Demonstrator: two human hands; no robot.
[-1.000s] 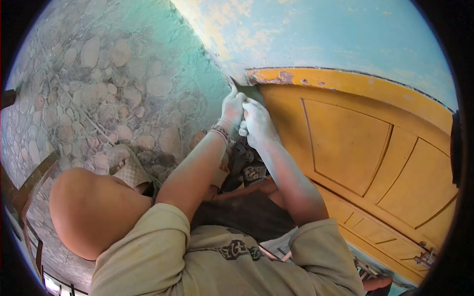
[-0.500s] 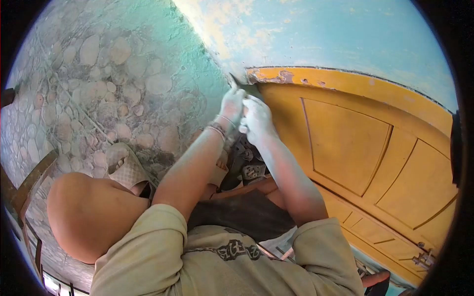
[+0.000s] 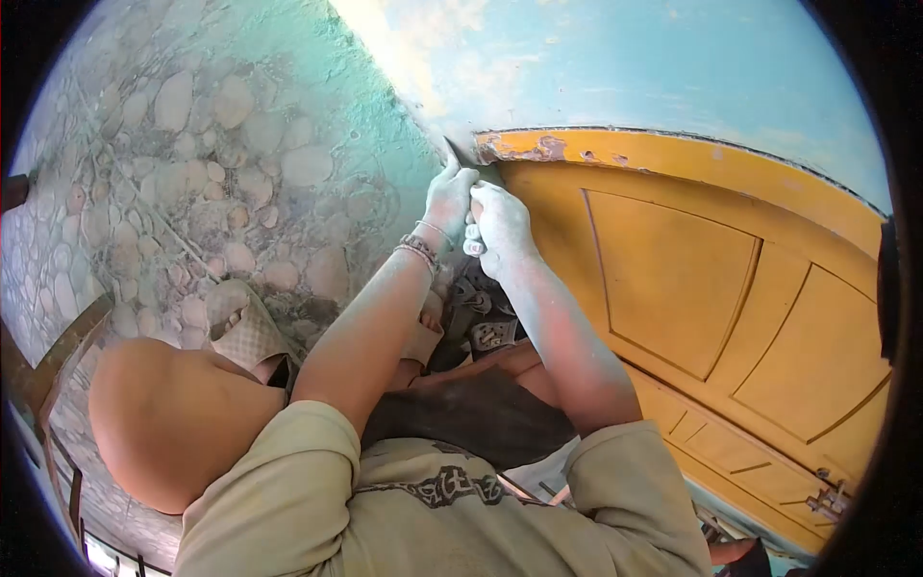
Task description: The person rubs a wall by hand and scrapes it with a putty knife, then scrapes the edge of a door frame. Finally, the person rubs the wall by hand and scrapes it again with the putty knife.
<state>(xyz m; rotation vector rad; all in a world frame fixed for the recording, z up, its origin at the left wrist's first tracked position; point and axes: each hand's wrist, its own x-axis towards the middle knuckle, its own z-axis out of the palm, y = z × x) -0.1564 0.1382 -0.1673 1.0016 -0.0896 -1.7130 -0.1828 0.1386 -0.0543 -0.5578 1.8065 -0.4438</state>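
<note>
Both my hands are white with dust and meet at the corner where the wall point(image 3: 615, 58) reaches the yellow door frame point(image 3: 577, 144). My left hand point(image 3: 450, 204) is closed around a scraper point(image 3: 454, 152), its dark, pointed blade against the wall edge. Beside it, my right hand point(image 3: 502, 226) is wrapped round the tool's handle, which is mostly hidden by the fingers. The blade tip lies just left of the frame's chipped end.
A yellow panelled door point(image 3: 673, 279) with a metal latch point(image 3: 829, 495) is on the right. Stony ground point(image 3: 231, 183) spreads at the left. Below my arms are sandalled feet point(image 3: 245, 332) and shoes point(image 3: 492, 335). A chair-like wooden piece point(image 3: 72, 341) stands far left.
Both hands have shifted very slightly, with the scraper still at the same corner. My right fingers sit a little differently on the handle.
</note>
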